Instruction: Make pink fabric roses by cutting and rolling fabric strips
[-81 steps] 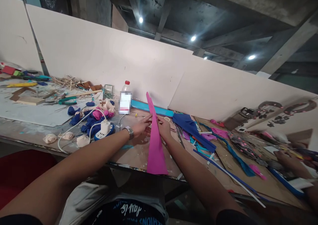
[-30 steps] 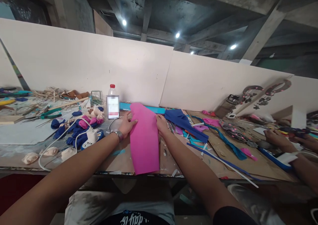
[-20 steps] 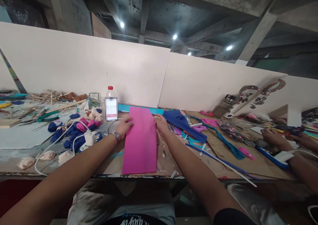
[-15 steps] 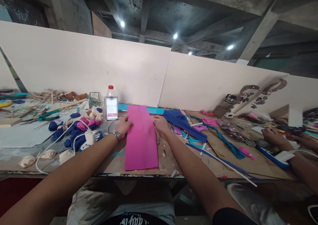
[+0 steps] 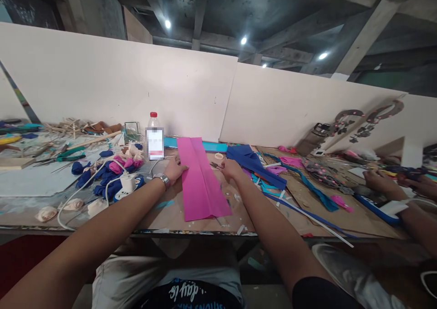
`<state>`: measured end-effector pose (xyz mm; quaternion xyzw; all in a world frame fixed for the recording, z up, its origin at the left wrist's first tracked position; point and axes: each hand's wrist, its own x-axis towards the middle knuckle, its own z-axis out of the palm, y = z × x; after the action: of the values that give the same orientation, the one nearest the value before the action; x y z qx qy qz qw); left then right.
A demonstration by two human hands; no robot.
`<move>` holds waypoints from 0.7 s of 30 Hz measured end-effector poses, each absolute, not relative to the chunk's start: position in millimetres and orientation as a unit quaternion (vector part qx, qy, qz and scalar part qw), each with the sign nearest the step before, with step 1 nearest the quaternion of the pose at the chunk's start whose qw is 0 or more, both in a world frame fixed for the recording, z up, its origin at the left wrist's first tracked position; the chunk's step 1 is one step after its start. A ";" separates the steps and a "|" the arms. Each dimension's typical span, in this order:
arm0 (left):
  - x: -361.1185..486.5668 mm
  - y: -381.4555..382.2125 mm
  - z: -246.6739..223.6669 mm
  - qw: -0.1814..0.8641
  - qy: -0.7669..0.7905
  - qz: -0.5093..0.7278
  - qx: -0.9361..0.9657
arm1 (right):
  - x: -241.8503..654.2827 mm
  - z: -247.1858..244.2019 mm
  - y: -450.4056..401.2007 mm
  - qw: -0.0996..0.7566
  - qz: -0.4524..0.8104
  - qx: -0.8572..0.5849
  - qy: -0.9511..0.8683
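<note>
A long pink sheet (image 5: 202, 181) with a crease down its middle lies on the worktable (image 5: 160, 215) in front of me. My left hand (image 5: 175, 170) rests at its left edge, thumb on the sheet, fingers apart. To the right of the sheet, my right hand (image 5: 231, 168) is closed around the handle of small scissors (image 5: 216, 165), whose blades point left toward the pink edge. A beige ring (image 5: 219, 156) lies just beyond the scissors.
A phone (image 5: 155, 144) leans against a red-capped bottle (image 5: 153, 115). Blue cloth (image 5: 254, 164) and thin strips lie at right, near another person's hands (image 5: 380, 181). Crumpled flowers, a white cable and a plug (image 5: 127, 181) are at left.
The pink sheet's lower end has swung right, and its crease shows more. My right hand has moved slightly right, away from the sheet, and the scissors and beige ring now show.
</note>
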<state>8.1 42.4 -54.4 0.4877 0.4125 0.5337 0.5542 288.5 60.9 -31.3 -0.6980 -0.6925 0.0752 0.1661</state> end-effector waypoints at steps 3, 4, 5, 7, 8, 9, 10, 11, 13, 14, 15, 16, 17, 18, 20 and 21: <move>8.3 41.8 -53.7 0.587 0.400 0.505 0.491 | 287.4 -33.0 61.4 0.172 0.085 -0.700 -0.688; 8.5 40.6 -53.3 0.591 0.392 0.500 0.497 | 287.0 -33.2 61.3 0.178 0.088 -0.700 -0.686; 8.8 38.9 -52.8 0.587 0.386 0.499 0.507 | 286.8 -33.1 61.1 0.185 0.091 -0.699 -0.685; 9.1 34.6 -51.4 0.562 0.380 0.503 0.536 | 286.4 -31.7 60.6 0.205 0.096 -0.696 -0.682; 9.0 32.5 -50.6 0.545 0.384 0.502 0.551 | 286.2 -30.3 60.2 0.218 0.099 -0.693 -0.680; 8.6 30.6 -49.7 0.527 0.392 0.495 0.568 | 285.7 -28.4 59.5 0.232 0.104 -0.690 -0.678; 8.1 29.4 -48.7 0.510 0.404 0.484 0.585 | 284.9 -26.1 58.4 0.247 0.111 -0.686 -0.675; 7.4 28.7 -47.6 0.494 0.415 0.471 0.602 | 283.5 -23.4 56.8 0.263 0.120 -0.681 -0.672; 6.2 29.2 -45.5 0.462 0.439 0.449 0.626 | 278.6 -17.4 52.2 0.295 0.147 -0.668 -0.667; 5.8 29.9 -44.5 0.452 0.449 0.444 0.630 | 274.9 -14.3 49.2 0.311 0.165 -0.659 -0.664; 5.5 30.8 -43.7 0.447 0.457 0.443 0.628 | 270.4 -11.5 46.1 0.328 0.186 -0.648 -0.661; 5.5 31.6 -43.0 0.446 0.465 0.445 0.622 | 265.3 -9.0 42.8 0.345 0.213 -0.635 -0.658; 5.5 32.1 -42.6 0.447 0.472 0.449 0.614 | 259.7 -7.0 39.8 0.361 0.243 -0.618 -0.654; 5.7 32.3 -42.5 0.450 0.478 0.452 0.604 | 253.9 -5.5 37.0 0.375 0.278 -0.600 -0.650; 6.2 31.6 -43.4 0.464 0.489 0.452 0.584 | 243.5 -4.4 32.7 0.397 0.347 -0.565 -0.635; 6.5 31.0 -44.4 0.477 0.492 0.450 0.573 | 239.3 -4.8 31.4 0.405 0.378 -0.551 -0.624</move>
<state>6.5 31.0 -44.4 0.5730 0.4918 0.4501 0.4767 239.3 31.4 -4.8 -0.5513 -0.6240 0.3783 0.4045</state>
